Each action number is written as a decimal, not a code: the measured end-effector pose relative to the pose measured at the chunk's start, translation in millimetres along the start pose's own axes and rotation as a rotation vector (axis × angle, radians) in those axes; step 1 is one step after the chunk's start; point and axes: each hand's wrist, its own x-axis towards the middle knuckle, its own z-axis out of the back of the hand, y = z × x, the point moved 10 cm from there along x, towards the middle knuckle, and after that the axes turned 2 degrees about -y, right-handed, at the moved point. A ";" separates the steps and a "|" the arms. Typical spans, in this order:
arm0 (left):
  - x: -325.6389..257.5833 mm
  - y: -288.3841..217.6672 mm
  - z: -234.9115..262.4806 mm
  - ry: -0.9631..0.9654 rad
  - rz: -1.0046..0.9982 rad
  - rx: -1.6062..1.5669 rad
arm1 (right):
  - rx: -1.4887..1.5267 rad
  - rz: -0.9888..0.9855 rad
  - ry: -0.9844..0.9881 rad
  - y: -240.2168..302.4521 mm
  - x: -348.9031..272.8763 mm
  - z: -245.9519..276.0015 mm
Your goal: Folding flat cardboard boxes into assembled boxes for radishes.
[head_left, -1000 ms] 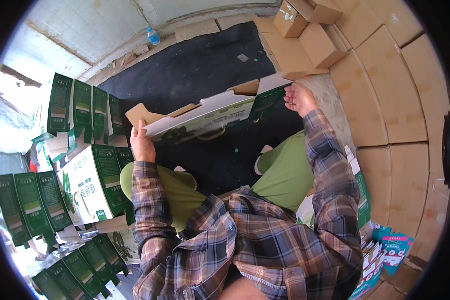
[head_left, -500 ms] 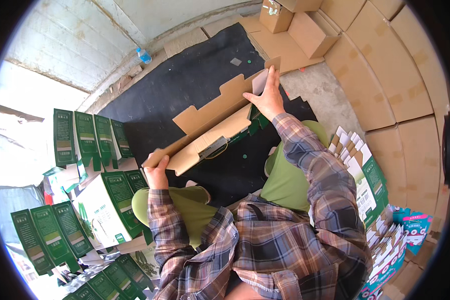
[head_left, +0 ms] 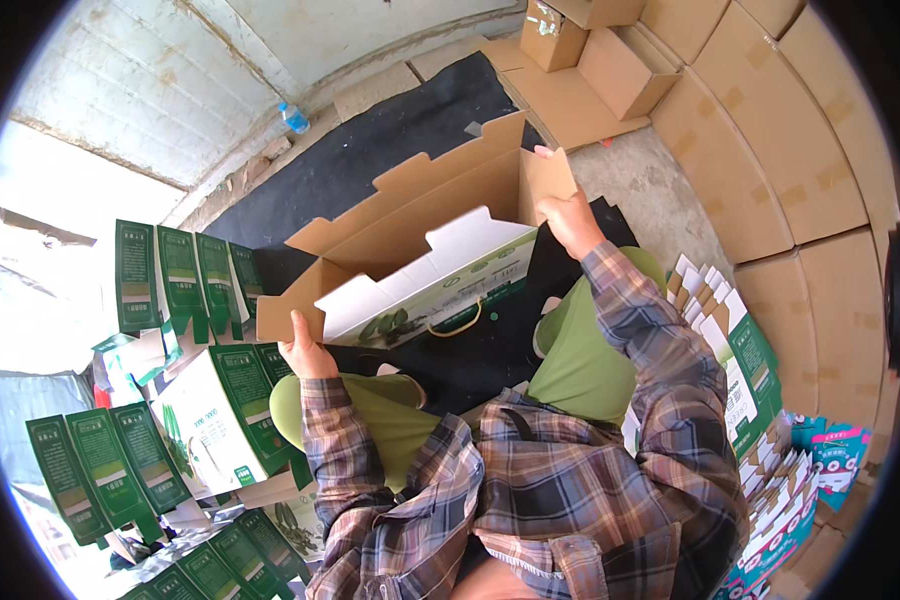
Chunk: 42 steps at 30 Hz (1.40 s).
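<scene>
Between my hands an open-topped cardboard carton (head_left: 450,285) stands spread, white and green printed outside and plain brown inside. A looped cord handle hangs on its near side, and its top flaps stick up and outward. My left hand (head_left: 308,348) pinches the brown end flap at the left, thumb on top. At the right end, my right hand (head_left: 568,218) grips the other end flap, thumb on the near face and fingers mostly hidden behind it. The carton's bottom is out of sight.
Opened green and white cartons (head_left: 215,420) stand stacked at my left. Flattened cartons (head_left: 735,375) lean by my right leg. Large brown boxes (head_left: 735,150) form a wall at the right. A black mat (head_left: 370,150) covers the floor, with a blue bottle (head_left: 293,117) by the far wall.
The carton has opened from a nearly flat, folded shape into a wide box. Its printed near side has turned into view, and my right hand has moved down and slightly right.
</scene>
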 end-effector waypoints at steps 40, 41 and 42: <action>-31.3 -15.0 -105.0 0.785 -0.550 1.303 | 0.065 -0.148 0.228 -40.1 -30.5 7.6; -32.1 -14.3 -103.6 0.793 -0.556 1.313 | 0.044 -0.133 0.319 -35.0 -34.6 -6.6; -32.5 -13.5 -102.2 0.798 -0.560 1.325 | 0.044 -0.138 0.339 -39.5 -32.4 -8.3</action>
